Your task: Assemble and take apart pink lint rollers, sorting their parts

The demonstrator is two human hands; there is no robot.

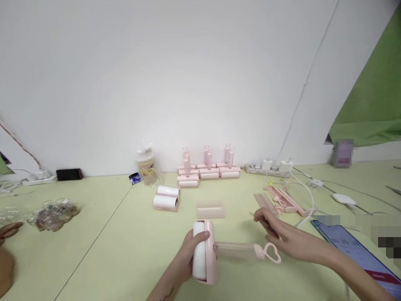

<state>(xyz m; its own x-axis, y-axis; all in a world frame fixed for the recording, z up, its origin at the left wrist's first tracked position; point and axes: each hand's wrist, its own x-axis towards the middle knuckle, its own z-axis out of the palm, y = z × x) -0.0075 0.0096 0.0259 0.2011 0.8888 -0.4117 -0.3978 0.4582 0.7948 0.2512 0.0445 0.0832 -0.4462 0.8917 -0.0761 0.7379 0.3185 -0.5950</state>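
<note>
My left hand [189, 253] is wrapped around the head of a lint roller [210, 251], thumb on its white sticky roll. From the pink head a clear tube handle [236, 250] points right and ends in a pink heart-shaped loop [272, 253]. My right hand [283, 236] hovers just above and right of that loop, apart from it, fingers curled together; what they hold, if anything, I cannot make out. Ahead of my left hand lies a clear pinkish cover [211, 210]. Two white sticky rolls [166, 202] lie further left.
Several lint rollers [209, 174] stand in rows by the wall. Loose pink parts [286, 202] lie at right, beside cables and a power strip [266, 170]. A phone [357, 255] is at front right. Another person's hand [9, 232] is at far left, near small clear items [54, 214].
</note>
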